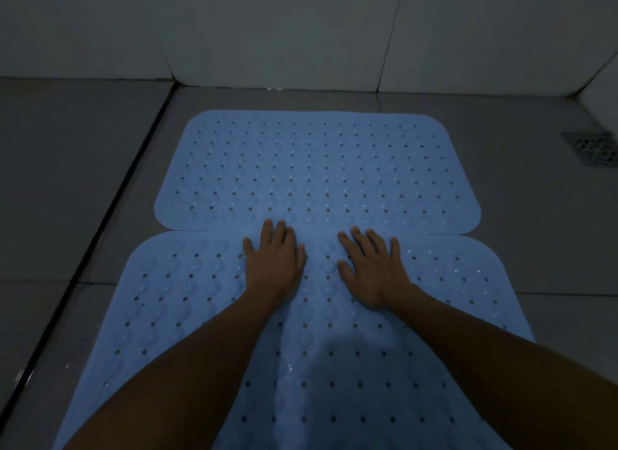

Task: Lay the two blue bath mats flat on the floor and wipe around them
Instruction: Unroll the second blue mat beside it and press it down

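Note:
Two light blue perforated bath mats lie flat on the grey tiled floor. The far mat [317, 168] sits near the wall. The near mat [174, 302] runs toward me, and its far edge meets or slightly overlaps the far mat's near edge. My left hand [274, 262] rests palm down on the near mat close to that seam, fingers spread. My right hand [371, 269] lies flat beside it in the same way. Neither hand holds anything. My forearms cover part of the near mat.
A square metal floor drain [593, 147] sits at the right by the wall. A dark channel [100, 228] runs diagonally along the floor on the left of the mats. White tiled walls [301, 31] close off the far side. Bare floor tile [535, 215] lies right of the mats.

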